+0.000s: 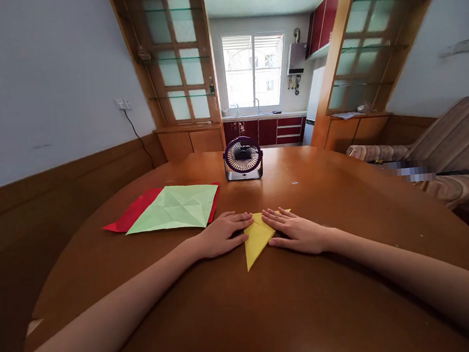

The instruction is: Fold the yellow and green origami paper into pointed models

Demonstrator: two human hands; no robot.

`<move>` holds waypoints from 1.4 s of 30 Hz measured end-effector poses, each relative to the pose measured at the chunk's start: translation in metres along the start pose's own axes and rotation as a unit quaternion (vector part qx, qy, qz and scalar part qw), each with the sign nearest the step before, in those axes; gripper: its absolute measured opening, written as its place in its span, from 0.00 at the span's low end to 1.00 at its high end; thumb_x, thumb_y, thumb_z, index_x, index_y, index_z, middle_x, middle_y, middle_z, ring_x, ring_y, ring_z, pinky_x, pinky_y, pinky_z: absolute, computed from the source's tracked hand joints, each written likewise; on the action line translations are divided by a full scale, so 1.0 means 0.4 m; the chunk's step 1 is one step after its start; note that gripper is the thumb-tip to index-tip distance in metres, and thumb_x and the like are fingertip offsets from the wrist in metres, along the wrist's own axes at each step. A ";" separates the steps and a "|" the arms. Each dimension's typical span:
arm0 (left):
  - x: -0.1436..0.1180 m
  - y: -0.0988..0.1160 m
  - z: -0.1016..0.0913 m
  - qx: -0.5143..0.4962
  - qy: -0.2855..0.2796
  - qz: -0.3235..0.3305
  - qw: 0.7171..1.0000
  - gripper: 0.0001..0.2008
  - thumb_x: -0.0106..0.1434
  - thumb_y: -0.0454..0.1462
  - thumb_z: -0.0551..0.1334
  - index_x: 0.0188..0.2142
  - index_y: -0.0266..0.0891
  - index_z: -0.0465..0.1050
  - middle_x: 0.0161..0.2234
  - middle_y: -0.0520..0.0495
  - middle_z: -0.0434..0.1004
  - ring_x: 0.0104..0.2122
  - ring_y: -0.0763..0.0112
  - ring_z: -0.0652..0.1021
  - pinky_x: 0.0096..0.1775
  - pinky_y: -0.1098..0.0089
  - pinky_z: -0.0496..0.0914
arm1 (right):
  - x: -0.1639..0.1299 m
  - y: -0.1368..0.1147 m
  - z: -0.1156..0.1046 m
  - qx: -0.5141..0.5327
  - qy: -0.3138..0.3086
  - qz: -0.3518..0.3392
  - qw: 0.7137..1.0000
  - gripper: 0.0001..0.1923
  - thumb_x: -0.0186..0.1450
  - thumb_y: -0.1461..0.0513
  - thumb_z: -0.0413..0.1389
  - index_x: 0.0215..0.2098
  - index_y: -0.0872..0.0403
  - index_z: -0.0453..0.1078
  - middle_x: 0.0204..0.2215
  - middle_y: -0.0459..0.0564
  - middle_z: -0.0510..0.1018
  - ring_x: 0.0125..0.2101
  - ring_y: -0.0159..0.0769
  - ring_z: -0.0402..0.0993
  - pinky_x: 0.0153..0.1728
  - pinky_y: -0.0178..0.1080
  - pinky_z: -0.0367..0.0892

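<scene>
below the frame's centre, the folded yellow paper (256,241) lies between the left hand (224,235) and right hand (299,232), both flat, outstretched fingers (244,217) touching its upper part.

yel. paper (257,240), lt. grn. sheet (174,207), red sheet (129,213)

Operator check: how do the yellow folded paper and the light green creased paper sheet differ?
The yellow folded paper is folded to a point; the light green creased paper sheet lies opened out. The yellow folded paper looks smaller than the green sheet. The left hand and right hand rest on the yellow one; the green one overlaps red paper. Both are paper.
</scene>
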State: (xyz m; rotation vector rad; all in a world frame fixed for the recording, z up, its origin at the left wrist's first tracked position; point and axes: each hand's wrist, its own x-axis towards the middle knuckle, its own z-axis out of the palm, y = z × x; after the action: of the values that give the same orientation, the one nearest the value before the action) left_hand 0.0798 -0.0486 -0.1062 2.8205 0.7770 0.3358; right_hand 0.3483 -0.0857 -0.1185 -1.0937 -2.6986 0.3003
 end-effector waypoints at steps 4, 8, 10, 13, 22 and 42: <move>-0.007 -0.007 -0.020 -0.030 -0.042 0.011 0.999 0.25 0.70 0.45 0.54 0.64 0.45 0.56 0.66 0.44 0.52 0.66 0.62 0.55 0.64 0.54 0.49 | -0.004 0.005 0.001 0.009 0.007 -0.009 1.000 0.37 0.70 0.45 0.44 0.70 0.55 0.42 0.68 0.56 0.45 0.68 0.49 0.39 0.67 0.56 0.38; -0.013 -0.017 -0.031 -0.052 -0.055 0.033 0.997 0.28 0.67 0.47 0.59 0.64 0.49 0.57 0.67 0.45 0.51 0.66 0.58 0.54 0.64 0.52 0.47 | -0.009 0.003 -0.005 0.003 0.005 -0.019 1.000 0.39 0.69 0.45 0.47 0.70 0.56 0.43 0.68 0.60 0.44 0.68 0.50 0.39 0.66 0.59 0.38; -0.016 -0.019 -0.028 -0.053 -0.035 0.034 0.997 0.27 0.66 0.48 0.60 0.62 0.50 0.61 0.66 0.45 0.55 0.64 0.57 0.58 0.63 0.52 0.50 | -0.013 -0.001 -0.010 -0.006 0.035 -0.039 0.999 0.38 0.68 0.46 0.50 0.69 0.54 0.45 0.68 0.60 0.46 0.68 0.51 0.41 0.65 0.60 0.40; -0.018 -0.015 -0.016 -0.042 0.013 0.036 0.998 0.24 0.64 0.48 0.62 0.58 0.50 0.67 0.61 0.43 0.65 0.59 0.56 0.66 0.59 0.54 0.58 | -0.019 -0.009 -0.014 -0.008 0.094 -0.110 0.989 0.28 0.69 0.52 0.52 0.64 0.52 0.58 0.63 0.59 0.62 0.63 0.47 0.57 0.63 0.57 0.50; -0.012 -0.004 -0.003 0.064 0.073 0.130 0.987 0.18 0.68 0.46 0.57 0.54 0.46 0.73 0.50 0.42 0.75 0.47 0.61 0.74 0.49 0.60 0.67 | -0.021 -0.006 -0.034 0.015 0.073 -0.188 0.979 0.18 0.69 0.62 0.51 0.55 0.55 0.70 0.51 0.55 0.77 0.55 0.41 0.70 0.56 0.47 0.66; -0.001 -0.018 0.006 0.180 0.094 0.202 0.958 0.16 0.71 0.32 0.48 0.51 0.35 0.70 0.42 0.37 0.79 0.43 0.62 0.79 0.46 0.61 0.73 | -0.022 0.010 -0.031 0.080 0.085 -0.169 0.979 0.21 0.66 0.62 0.53 0.58 0.53 0.67 0.52 0.56 0.75 0.54 0.40 0.71 0.55 0.46 0.66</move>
State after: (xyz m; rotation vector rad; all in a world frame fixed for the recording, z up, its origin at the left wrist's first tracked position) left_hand 0.0765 -0.0433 -0.1103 3.3276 0.3030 0.5844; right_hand 0.3606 -0.0878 -0.1090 -0.5757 -2.5942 0.3404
